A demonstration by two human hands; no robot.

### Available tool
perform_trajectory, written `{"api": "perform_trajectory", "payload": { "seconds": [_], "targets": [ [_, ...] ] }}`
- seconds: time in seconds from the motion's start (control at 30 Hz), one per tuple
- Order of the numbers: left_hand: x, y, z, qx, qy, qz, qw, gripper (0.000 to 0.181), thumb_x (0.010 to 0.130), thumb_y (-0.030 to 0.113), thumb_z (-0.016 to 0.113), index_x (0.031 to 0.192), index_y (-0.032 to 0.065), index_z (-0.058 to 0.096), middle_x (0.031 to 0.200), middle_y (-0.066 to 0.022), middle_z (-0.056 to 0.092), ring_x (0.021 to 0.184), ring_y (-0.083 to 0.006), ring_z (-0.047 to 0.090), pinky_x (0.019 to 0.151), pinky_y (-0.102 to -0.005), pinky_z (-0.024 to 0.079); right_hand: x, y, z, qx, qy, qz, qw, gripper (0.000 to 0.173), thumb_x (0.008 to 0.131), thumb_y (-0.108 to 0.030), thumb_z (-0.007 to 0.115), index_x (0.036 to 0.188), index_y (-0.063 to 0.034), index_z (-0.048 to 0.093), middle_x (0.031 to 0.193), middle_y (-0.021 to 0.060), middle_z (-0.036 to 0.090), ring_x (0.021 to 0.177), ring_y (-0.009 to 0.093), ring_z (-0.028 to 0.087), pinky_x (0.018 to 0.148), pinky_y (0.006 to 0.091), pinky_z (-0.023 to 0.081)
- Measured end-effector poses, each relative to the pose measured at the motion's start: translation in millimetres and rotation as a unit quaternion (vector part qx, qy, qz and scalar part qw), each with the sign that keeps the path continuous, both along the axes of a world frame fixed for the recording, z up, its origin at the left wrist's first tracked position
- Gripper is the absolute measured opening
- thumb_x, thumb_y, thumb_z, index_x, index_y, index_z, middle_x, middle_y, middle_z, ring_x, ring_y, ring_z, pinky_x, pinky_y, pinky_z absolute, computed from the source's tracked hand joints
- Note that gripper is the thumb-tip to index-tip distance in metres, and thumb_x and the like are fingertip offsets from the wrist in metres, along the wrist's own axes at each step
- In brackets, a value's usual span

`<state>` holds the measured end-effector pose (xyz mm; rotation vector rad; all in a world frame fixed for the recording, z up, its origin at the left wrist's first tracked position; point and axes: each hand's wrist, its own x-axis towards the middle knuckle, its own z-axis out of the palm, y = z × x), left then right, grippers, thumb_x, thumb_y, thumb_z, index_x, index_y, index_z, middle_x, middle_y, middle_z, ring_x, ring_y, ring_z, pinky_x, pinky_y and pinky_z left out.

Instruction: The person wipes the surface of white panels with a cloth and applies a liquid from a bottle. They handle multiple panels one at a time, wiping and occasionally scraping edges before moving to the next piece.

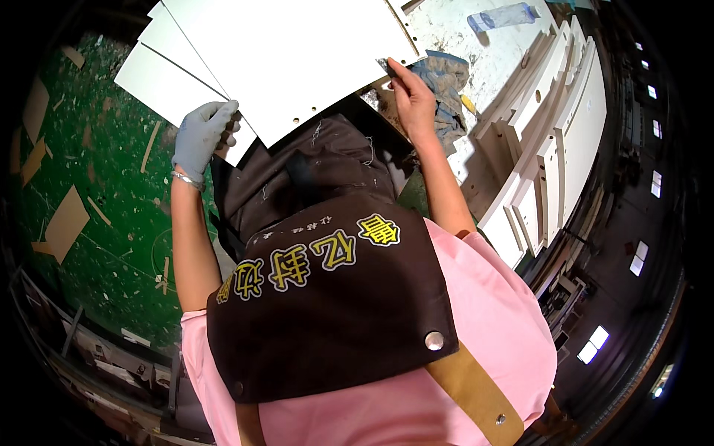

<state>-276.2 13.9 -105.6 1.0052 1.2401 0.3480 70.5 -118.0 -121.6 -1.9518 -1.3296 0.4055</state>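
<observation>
White panels (301, 61) with drilled holes along their edges lie fanned out before me at the top. My left hand (203, 134), in a pale grey glove, pinches the near left corner region of a panel between thumb and fingers. Bare, my right hand (411, 103) is at the panel's right edge and holds a small dark, flat piece (385, 67) against or just over the white surface; its exact kind cannot be told. A crumpled blue-grey cloth (446, 92) lies just beyond that hand.
A plastic bottle (502, 18) lies on the stained white worktop (446, 39). Several white boards (577, 128) stand on edge at the right. Scraps (67, 223) litter the green floor (117, 195) at the left.
</observation>
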Motion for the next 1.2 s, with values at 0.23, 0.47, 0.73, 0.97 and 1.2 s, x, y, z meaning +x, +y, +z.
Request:
{"api": "perform_trajectory", "payload": {
  "seconds": [0.23, 0.47, 0.73, 0.97, 1.2],
  "targets": [
    [-1.3, 1.3, -5.7, -0.002, 0.015, -0.014, 1.000, 0.037, 0.091, 0.039, 0.067, 0.085, 0.0018, 0.068, 0.069, -0.0013, 0.062, 0.054, -0.0071, 0.054, 0.049, -0.0210, 0.042, -26.1, -7.4, 1.8, 0.007, -0.034, -0.009, 0.999, 0.039, 0.092, -0.001, 0.059, 0.128, -0.0125, 0.065, 0.103, 0.0073, 0.070, 0.089, 0.016, 0.065, 0.079, 0.0279, 0.051],
    [-1.4, 1.1, -7.1, 0.016, 0.021, -0.018, 0.999, 0.038, 0.090, 0.039, 0.067, 0.086, 0.0022, 0.069, 0.069, -0.0007, 0.062, 0.053, -0.0070, 0.054, 0.049, -0.0207, 0.041, -23.4, -0.6, -4.0, 0.029, -0.028, -0.024, 0.999, 0.036, 0.092, -0.001, 0.058, 0.127, -0.0082, 0.065, 0.095, 0.0082, 0.070, 0.080, 0.012, 0.062, 0.074, 0.0256, 0.051],
    [-0.7, 3.3, -5.3, 0.004, 0.007, -0.014, 1.000, 0.033, 0.092, 0.035, 0.067, 0.086, 0.0018, 0.066, 0.070, -0.0016, 0.060, 0.052, -0.0070, 0.051, 0.047, -0.0199, 0.039, -20.9, 1.2, -10.2, 0.054, -0.061, 0.005, 0.997, 0.034, 0.094, -0.001, 0.054, 0.127, -0.0061, 0.064, 0.098, 0.0067, 0.071, 0.079, 0.013, 0.064, 0.072, 0.0246, 0.051],
    [-27.9, -1.0, 6.5, 0.069, 0.033, 0.012, 0.997, 0.042, 0.096, 0.040, 0.058, 0.105, -0.0006, 0.068, 0.080, -0.0066, 0.069, 0.059, -0.0094, 0.062, 0.047, -0.0203, 0.042, -40.4, 1.6, 1.8, 0.033, -0.009, -0.028, 0.999, 0.036, 0.092, -0.007, 0.056, 0.126, -0.0145, 0.065, 0.086, 0.0119, 0.068, 0.072, 0.027, 0.066, 0.070, 0.0350, 0.054],
    [-66.1, -3.4, 35.9, 0.205, 0.015, 0.185, 0.961, 0.039, 0.098, 0.034, 0.058, 0.110, -0.0017, 0.069, 0.080, -0.0032, 0.068, 0.066, -0.0083, 0.064, 0.051, -0.0193, 0.041, -86.3, -6.8, -8.2, 0.015, -0.103, 0.061, 0.993, 0.041, 0.087, -0.005, 0.059, 0.126, -0.0145, 0.064, 0.081, 0.0093, 0.067, 0.067, 0.025, 0.065, 0.062, 0.0354, 0.054]
  ]
}}
